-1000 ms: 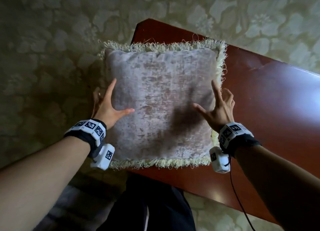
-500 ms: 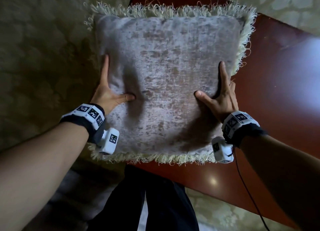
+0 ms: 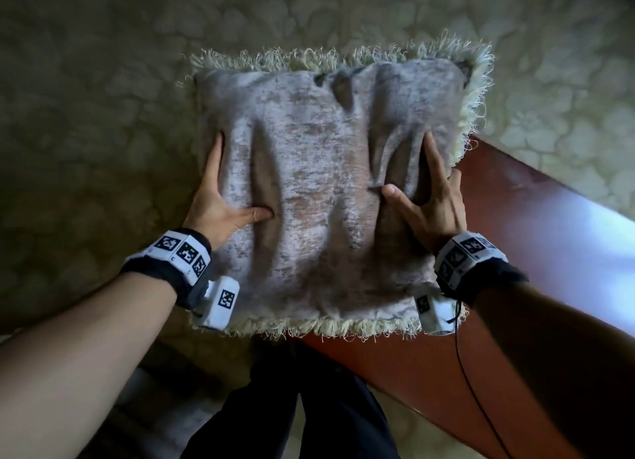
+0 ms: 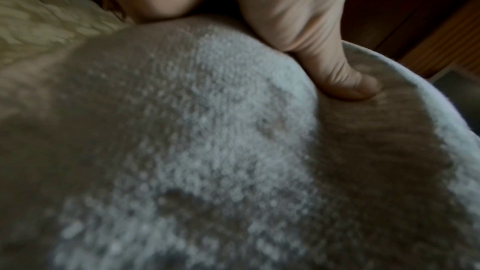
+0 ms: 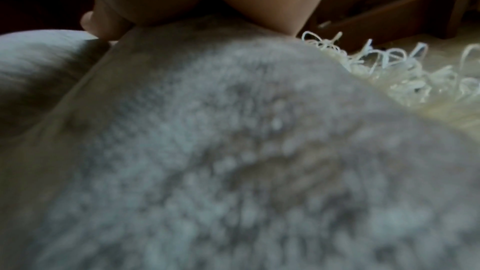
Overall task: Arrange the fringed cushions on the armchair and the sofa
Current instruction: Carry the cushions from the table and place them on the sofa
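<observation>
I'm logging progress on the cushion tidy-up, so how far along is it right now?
Nothing looks finished: no armchair or sofa shows in any view. In hand: one square grey velvet cushion with a cream fringe, held in the air between the left hand and right hand, thumbs pressing creases into its face, above a glossy red-brown wooden table and patterned carpet. Left: placing this cushion and any others.

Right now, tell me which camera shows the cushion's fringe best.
The head view: the fringe runs whole along the far, right and near edges of the cushion. The right wrist view catches only a short looped stretch past the fabric. The left wrist view shows a blurred pale patch at top left.
</observation>
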### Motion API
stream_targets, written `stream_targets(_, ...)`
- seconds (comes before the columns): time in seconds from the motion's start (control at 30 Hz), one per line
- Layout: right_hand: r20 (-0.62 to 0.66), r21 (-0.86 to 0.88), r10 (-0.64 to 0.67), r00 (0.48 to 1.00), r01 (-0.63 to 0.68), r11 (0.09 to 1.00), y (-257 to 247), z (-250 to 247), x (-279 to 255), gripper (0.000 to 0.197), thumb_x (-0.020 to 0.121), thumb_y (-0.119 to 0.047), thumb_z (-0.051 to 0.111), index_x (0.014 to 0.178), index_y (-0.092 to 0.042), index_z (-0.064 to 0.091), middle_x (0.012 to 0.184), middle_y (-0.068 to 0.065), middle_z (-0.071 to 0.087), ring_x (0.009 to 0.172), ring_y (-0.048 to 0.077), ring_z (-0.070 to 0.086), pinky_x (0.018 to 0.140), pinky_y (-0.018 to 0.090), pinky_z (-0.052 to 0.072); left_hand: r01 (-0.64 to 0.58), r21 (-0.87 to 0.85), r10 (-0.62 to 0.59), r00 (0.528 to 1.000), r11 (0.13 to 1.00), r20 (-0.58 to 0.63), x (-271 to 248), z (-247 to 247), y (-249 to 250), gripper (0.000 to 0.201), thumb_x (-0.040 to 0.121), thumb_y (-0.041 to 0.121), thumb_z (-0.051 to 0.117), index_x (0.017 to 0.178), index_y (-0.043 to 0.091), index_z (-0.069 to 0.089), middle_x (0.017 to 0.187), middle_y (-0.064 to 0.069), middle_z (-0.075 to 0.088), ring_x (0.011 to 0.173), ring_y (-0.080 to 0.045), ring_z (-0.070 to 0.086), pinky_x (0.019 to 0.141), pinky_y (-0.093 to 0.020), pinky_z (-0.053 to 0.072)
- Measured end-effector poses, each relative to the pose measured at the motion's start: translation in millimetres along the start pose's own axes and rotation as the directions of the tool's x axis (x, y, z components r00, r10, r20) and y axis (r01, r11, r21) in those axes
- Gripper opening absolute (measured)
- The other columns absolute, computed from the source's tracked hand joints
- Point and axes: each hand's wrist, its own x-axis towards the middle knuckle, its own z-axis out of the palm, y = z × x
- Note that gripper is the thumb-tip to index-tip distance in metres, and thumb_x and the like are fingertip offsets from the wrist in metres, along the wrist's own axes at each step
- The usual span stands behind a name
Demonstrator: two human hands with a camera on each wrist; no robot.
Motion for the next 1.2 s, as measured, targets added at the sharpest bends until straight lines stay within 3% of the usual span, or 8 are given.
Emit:
stream_targets(0.23,0.019,-0.011,-0.289,0.957,0.289,0.957,-214.5,12.5,-48.9,0.098,0.069,-0.081,0.054,0.152,-0.056,0.009,0.153,0.007,0.037,0.133,0.035,0.04,0.098,0.032,0.033,-0.081,-0.065,0.059,0.957,0.995,-0.285,-115.2,-187.7,22.7,0.133,0.053,0.039,0.091,0.157,0.042,0.007,0.159,0.031,0.008,0.146,0.006,0.01,0.121,-0.033,0.016)
stream_targets(0.43,0.133,0.058,-0.56,0.818,0.557,0.828,-407.4,76.7,-106.3,0.095,0.069,-0.085,0.052,0.148,-0.062,0.004,0.161,0.006,0.028,0.145,0.04,0.023,0.111,0.05,0.031,-0.139,-0.034,0.092,0.801,0.99,-0.592,-244.5,-356.2,21.0,0.117,0.064,0.05,0.079,0.155,0.048,0.006,0.153,0.04,0.005,0.147,0.002,0.012,0.12,-0.038,0.023)
stream_targets(0.5,0.16,0.094,-0.639,0.753,0.632,0.769,-467.0,104.2,-131.0,0.094,0.072,-0.081,0.055,0.148,-0.062,0.005,0.162,0.005,0.027,0.147,0.039,0.02,0.111,0.052,0.031,-0.156,-0.007,0.109,0.722,0.988,-0.684,-287.6,-402.5,15.0,0.113,0.07,0.045,0.078,0.157,0.042,0.006,0.159,0.033,0.003,0.147,0.003,0.011,0.119,-0.027,0.022)
stream_targets(0.57,0.19,0.139,-0.718,0.67,0.706,0.695,-521.5,130.8,-158.7,0.093,0.075,-0.078,0.057,0.15,-0.059,0.006,0.161,0.001,0.028,0.147,0.039,0.02,0.111,0.055,0.032,-0.15,0.011,0.105,0.635,0.989,-0.766,-329.8,-441.6,6.9,0.109,0.077,0.032,0.078,0.158,0.035,0.006,0.162,0.025,0.003,0.144,0.007,0.009,0.105,-0.001,0.023)
stream_targets(0.63,0.228,0.194,-0.771,0.594,0.749,0.634,-570.5,159.1,-184.7,0.092,0.079,-0.071,0.061,0.151,-0.058,0.006,0.16,0.004,0.028,0.146,0.039,0.022,0.113,0.056,0.031,-0.094,0.043,0.087,0.541,0.995,-0.836,-369.8,-474.7,-3.1,0.108,0.079,0.029,0.078,0.158,0.033,0.006,0.162,0.024,0.003,0.142,0.009,0.008,0.096,0.008,0.02)
stream_targets(0.83,0.375,0.383,-0.85,0.371,0.773,0.506,-684.6,253.9,-264.0,0.09,0.078,-0.066,0.067,0.145,-0.067,0.007,0.163,0.014,0.015,0.151,0.032,0.011,0.116,0.048,0.022,0.138,0.005,-0.028,0.239,0.99,-0.971,-484.4,-533.4,-49.9,0.11,0.075,0.044,0.08,0.157,0.04,0.007,0.162,0.024,0.013,0.145,-0.006,0.022,0.116,-0.03,0.025)
stream_targets(0.97,0.433,0.514,-0.882,0.187,0.753,0.412,-737.9,328.1,-305.4,0.092,0.077,-0.063,0.07,0.145,-0.066,0.01,0.161,0.014,0.02,0.149,0.033,0.021,0.117,0.053,0.028,0.205,-0.082,-0.089,0.025,0.975,-0.996,-534.9,-540.6,-70.7,0.106,0.075,0.048,0.078,0.156,0.04,0.011,0.152,0.032,0.016,0.134,0.004,0.023,0.109,-0.019,0.023)
stream_targets(1.2,0.507,0.669,-0.841,-0.186,0.7,0.249,-790.7,429.9,-396.5,0.093,0.078,-0.056,0.072,0.144,-0.067,0.008,0.161,0.009,0.02,0.146,0.028,0.028,0.116,0.041,0.027,0.266,-0.36,-0.261,-0.343,0.894,-0.902,-597.9,-506.6,-94.6,0.111,0.069,0.061,0.073,0.156,0.044,0.007,0.144,0.023,0.029,0.126,-0.005,0.036,0.105,-0.029,0.033)
